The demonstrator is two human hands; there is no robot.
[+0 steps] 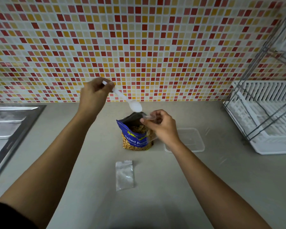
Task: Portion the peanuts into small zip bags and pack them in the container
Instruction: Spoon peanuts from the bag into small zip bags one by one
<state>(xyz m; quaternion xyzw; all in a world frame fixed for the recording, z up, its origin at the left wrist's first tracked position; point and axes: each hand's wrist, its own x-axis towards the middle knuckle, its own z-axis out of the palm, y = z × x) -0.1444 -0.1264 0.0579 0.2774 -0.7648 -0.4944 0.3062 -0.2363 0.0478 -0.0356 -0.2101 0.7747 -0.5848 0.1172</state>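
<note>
A blue bag of salted peanuts (135, 139) stands open on the grey counter, nuts showing at its mouth. My left hand (95, 93) grips the handle of a white plastic spoon (132, 103), whose bowl hovers just above the bag's opening. My right hand (160, 125) pinches a small clear zip bag (149, 117) by its top, right beside the peanut bag's mouth. Another small zip bag (124, 175) lies flat on the counter nearer to me. A clear plastic container (191, 139) sits to the right of the peanut bag, partly behind my right wrist.
A steel sink (10, 129) fills the left edge of the counter. A white dish rack (267, 119) with a metal frame stands at the right. A mosaic tiled wall (139, 47) rises behind the counter.
</note>
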